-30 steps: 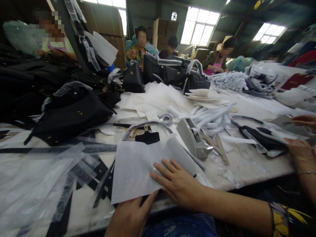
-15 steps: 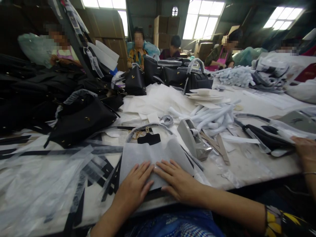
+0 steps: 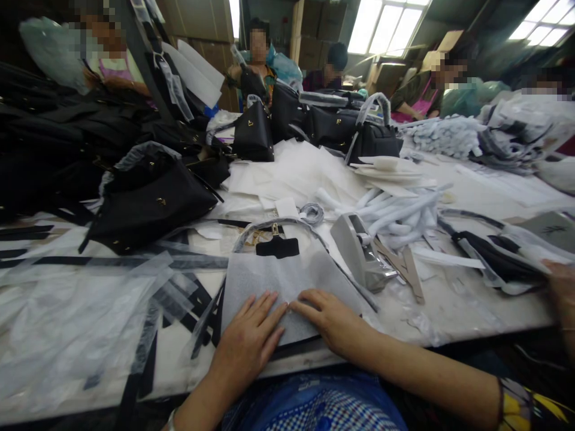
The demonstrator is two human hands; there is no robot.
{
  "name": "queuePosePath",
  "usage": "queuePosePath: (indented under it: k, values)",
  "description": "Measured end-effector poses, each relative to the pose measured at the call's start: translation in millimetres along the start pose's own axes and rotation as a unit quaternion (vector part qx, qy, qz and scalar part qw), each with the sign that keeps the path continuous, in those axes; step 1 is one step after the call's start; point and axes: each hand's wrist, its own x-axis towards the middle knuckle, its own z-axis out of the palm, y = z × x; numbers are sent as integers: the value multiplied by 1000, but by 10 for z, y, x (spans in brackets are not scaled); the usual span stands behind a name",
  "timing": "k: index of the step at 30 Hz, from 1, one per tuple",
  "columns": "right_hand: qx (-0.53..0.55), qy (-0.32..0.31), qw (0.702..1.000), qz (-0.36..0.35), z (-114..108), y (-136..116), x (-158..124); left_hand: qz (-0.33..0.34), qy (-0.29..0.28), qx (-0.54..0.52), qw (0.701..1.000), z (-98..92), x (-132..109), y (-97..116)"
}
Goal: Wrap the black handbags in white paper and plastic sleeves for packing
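A thin white sheet lies over a black handbag set on the table in front of me. The bag's handle is wrapped in clear film and arches beyond the sheet. A black tab with a gold clasp shows above the sheet's upper edge. My left hand rests flat on the sheet's lower left, fingers stretched out. My right hand touches the sheet's lower right with fingers bent but apart, its thumb out of sight. Both index fingertips nearly meet at mid-sheet.
A grey tape dispenser stands right of the bag. Another black handbag sits to the left, near loose plastic film. White tubes and paper sheets lie beyond. A co-worker's hand is at the right edge.
My right hand's fingers have gone from spread flat to bent, and its thumb has gone out of sight. My left hand stays flat on the sheet. The whole view has shifted slightly.
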Motion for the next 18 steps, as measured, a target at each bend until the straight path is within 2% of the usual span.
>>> queuePosePath:
  k: [10, 14, 18]
  values:
    - [-80, -50, 995, -24, -105, -29, 10, 4, -1, -18, 1000, -1, 4, -2]
    - [-99, -93, 990, -44, -289, -53, 91, 7, -11, -7, 1000, -26, 26, 10]
    - [-71, -90, 990, -88, -462, 13, 187, 6, -57, 37, 998, -85, 39, 13]
